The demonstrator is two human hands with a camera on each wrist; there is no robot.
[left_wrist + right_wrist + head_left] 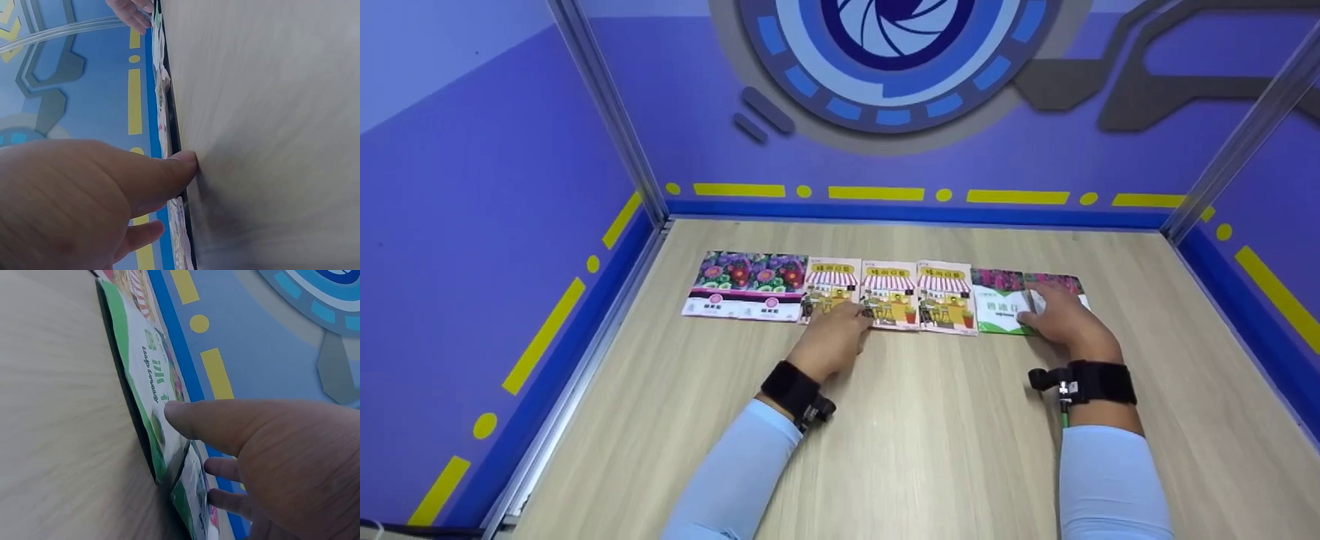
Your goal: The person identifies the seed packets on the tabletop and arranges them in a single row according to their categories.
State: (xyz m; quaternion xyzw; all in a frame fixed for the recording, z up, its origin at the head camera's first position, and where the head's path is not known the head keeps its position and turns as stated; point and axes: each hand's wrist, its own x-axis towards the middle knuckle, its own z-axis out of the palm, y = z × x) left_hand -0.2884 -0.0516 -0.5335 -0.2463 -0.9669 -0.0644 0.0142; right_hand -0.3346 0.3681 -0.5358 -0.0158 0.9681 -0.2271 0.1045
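Flat paper packets printed like seed packets lie in one row. My left hand point(829, 342) is over the lower part of the leftmost pink shop-front packet point(831, 276), fingers relaxed. In the left wrist view its thumb point(157, 177) reaches the table at the packets' near edge. My right hand point(1071, 324) is over the right end, its thumb on a green-and-white packet point(143, 377). Its other fingers extend over the last packet point(190, 495), partly hidden by the hand. Between the hands lie two more pink packets, a middle one point(889, 294) and a right one point(946, 296).
Two packets with purple and red flowers, an outer one point(718, 289) and an inner one point(772, 289), form the row's left end. The wooden table point(930, 435) meets a blue-purple back wall point(885, 169); side panels stand left and right.
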